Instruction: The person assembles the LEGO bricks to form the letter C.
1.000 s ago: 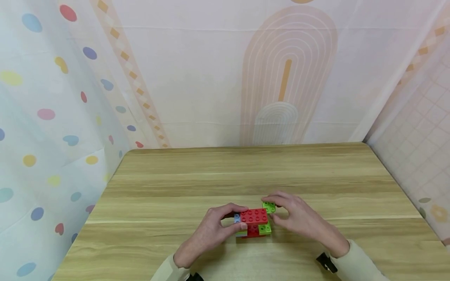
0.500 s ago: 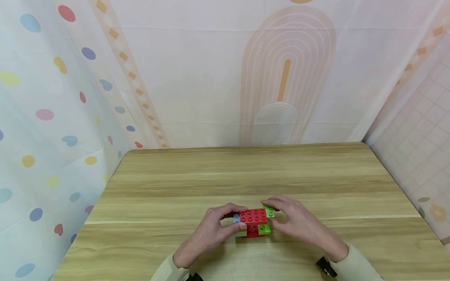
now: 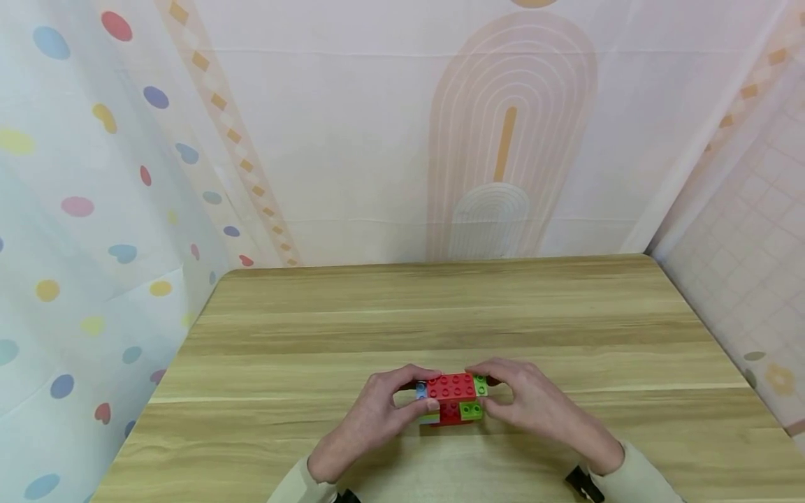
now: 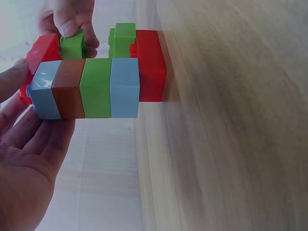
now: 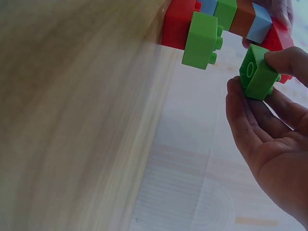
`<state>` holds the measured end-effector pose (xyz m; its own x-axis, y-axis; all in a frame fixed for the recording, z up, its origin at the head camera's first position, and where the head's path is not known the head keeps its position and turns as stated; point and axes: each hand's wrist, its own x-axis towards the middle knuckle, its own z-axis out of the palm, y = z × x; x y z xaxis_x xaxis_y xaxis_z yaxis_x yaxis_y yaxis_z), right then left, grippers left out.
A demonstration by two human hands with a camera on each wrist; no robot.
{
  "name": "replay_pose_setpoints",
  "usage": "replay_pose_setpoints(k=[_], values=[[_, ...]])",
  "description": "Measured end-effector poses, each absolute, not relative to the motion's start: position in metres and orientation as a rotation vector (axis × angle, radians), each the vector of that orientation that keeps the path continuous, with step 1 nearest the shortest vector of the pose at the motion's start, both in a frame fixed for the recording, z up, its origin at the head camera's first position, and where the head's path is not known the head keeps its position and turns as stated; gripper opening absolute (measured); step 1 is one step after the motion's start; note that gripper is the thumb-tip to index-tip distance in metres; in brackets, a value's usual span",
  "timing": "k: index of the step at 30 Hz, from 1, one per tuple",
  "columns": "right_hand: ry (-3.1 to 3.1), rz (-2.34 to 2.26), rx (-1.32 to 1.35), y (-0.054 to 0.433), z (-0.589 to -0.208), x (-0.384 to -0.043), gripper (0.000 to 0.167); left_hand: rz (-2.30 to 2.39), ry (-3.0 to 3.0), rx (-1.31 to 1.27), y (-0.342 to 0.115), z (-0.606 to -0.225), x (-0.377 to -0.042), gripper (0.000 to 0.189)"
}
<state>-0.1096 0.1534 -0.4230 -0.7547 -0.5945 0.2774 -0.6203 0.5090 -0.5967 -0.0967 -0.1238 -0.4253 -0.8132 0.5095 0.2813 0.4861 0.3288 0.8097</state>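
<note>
My left hand [image 3: 383, 405] grips the top left end of a toy building-brick structure, thumb in front and fingers behind. A red brick [image 3: 449, 385] lies across the top of a column of light blue, brown [image 4: 69, 89] and green [image 4: 96, 88] bricks. Under the column is a red base brick [image 4: 152, 67], which carries a lower green brick [image 5: 200, 41] at its other end. Thumb and fingers of my right hand [image 3: 528, 395] pinch a separate green brick [image 5: 260, 72], its hollow underside showing, beside the top red brick's right end. A gap separates it from the lower green brick.
The structure stands on a wood-grain table [image 3: 314, 328] near the front. A patterned cloth [image 3: 352, 140] hangs behind the table and along both sides. Black straps [image 3: 585, 484] sit at the wrists by the light sleeves.
My right hand has brought the green brick toward me, from behind the structure's right corner to alongside the top red brick. The left hand keeps its grip in place.
</note>
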Motion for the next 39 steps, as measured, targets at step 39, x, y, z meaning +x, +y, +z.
replay_pose_setpoints(k=[39], values=[[-2.641, 2.309, 0.615, 0.155, -0.429, -0.098, 0.051, 1.377, 2.64, 1.011, -0.123, -0.418, -0.097, 0.033]])
